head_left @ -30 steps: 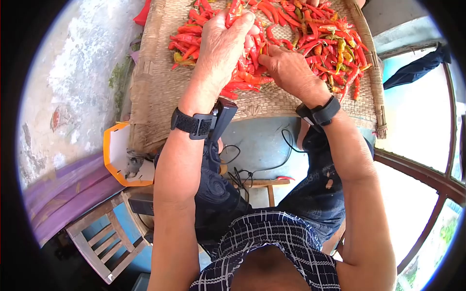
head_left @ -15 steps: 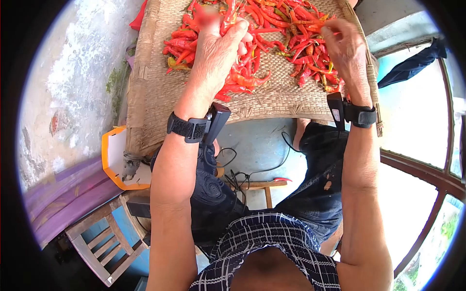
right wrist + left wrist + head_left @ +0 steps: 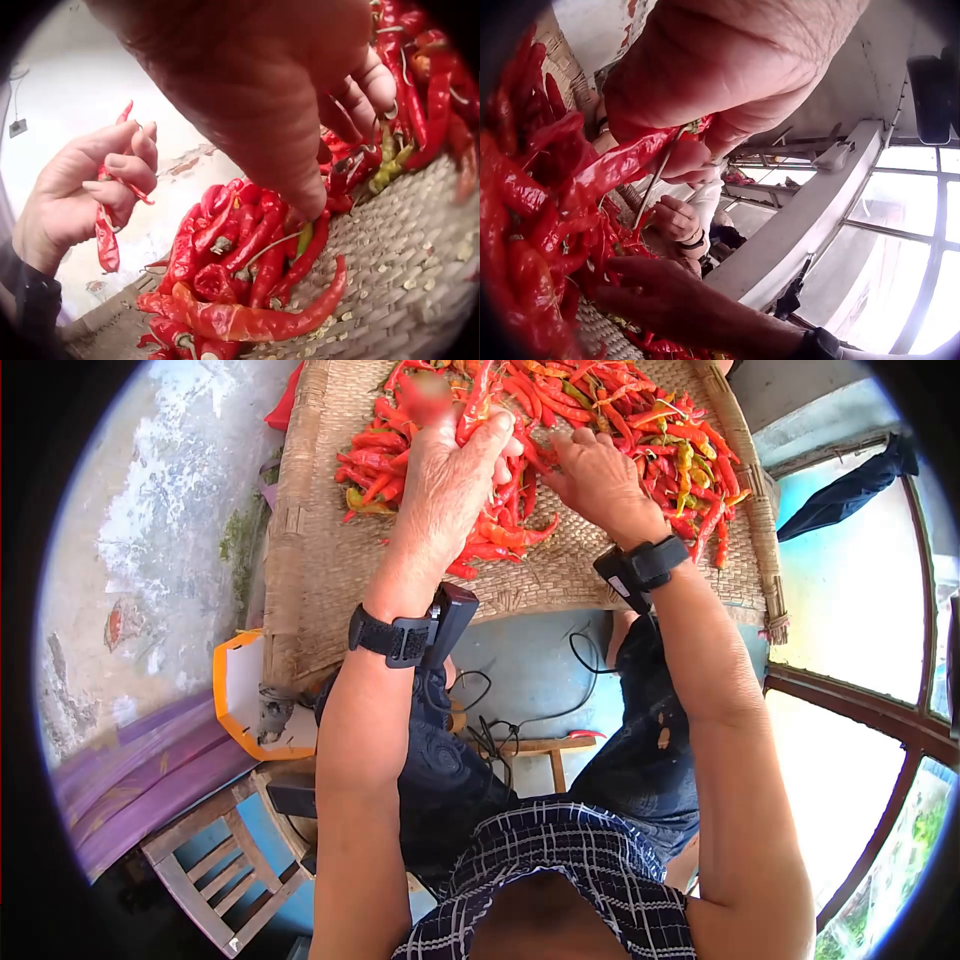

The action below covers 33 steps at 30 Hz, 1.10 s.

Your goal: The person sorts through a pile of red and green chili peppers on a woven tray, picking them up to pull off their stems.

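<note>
Red chili peppers lie heaped on a woven mat, a few of them yellow-green. My left hand is raised over the left side of the heap and pinches a red chili pepper, its thin stem showing in the left wrist view. More red pepper sticks out of that same hand in the right wrist view. My right hand reaches down into the heap's middle, its thumb and fingers apart. Peppers lie right at its thumb tip, beside a curved orange-red one.
Another person's hand with a bracelet works across the peppers. A stained wall stands on the left, windows on the right. A wooden chair and an orange-edged box are at lower left; black cables lie below the mat.
My right hand swung out over the right part of the heap half a second ago and has come back to the middle. My left hand stays nearly in place, holding its pepper.
</note>
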Each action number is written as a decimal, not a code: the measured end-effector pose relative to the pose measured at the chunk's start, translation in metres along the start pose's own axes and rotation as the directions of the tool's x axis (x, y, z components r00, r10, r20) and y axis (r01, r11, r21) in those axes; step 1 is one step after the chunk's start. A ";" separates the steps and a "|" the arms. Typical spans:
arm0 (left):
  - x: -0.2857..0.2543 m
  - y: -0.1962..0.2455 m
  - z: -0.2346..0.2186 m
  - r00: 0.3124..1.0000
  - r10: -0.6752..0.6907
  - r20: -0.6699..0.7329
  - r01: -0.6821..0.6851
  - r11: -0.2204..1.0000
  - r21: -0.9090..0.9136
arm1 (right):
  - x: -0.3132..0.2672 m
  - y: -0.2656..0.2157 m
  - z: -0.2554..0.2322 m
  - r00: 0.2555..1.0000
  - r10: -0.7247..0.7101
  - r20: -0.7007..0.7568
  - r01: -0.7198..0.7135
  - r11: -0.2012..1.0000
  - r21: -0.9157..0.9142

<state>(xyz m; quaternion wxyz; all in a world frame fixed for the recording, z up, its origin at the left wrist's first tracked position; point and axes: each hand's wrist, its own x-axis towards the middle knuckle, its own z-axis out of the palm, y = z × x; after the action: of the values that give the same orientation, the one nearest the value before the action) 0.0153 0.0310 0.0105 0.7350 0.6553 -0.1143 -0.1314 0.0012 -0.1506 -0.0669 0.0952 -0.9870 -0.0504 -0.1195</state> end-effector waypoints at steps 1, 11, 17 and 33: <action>0.000 -0.001 0.000 1.000 0.008 0.015 -0.008 1.000 -0.001 | 0.003 -0.001 0.002 0.995 0.062 0.074 -0.060 0.998 -0.029; -0.003 -0.004 -0.002 0.991 -0.129 0.047 0.134 0.981 -0.136 | 0.007 -0.001 -0.009 0.992 0.107 0.063 -0.122 0.944 0.306; -0.004 -0.012 0.004 0.981 -0.144 0.127 0.154 0.985 -0.080 | -0.003 -0.010 -0.075 0.975 0.158 0.159 -0.223 0.653 0.724; -0.004 -0.004 0.011 0.987 -0.157 0.025 0.157 0.940 -0.303 | -0.033 0.018 -0.084 0.987 0.069 -0.143 -0.002 0.906 0.424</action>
<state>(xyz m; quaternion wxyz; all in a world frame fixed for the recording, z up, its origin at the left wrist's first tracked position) 0.0078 0.0212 0.0075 0.8141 0.5415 -0.0404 -0.2057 -0.0474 -0.1878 0.0017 0.3122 -0.9314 -0.0494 -0.1804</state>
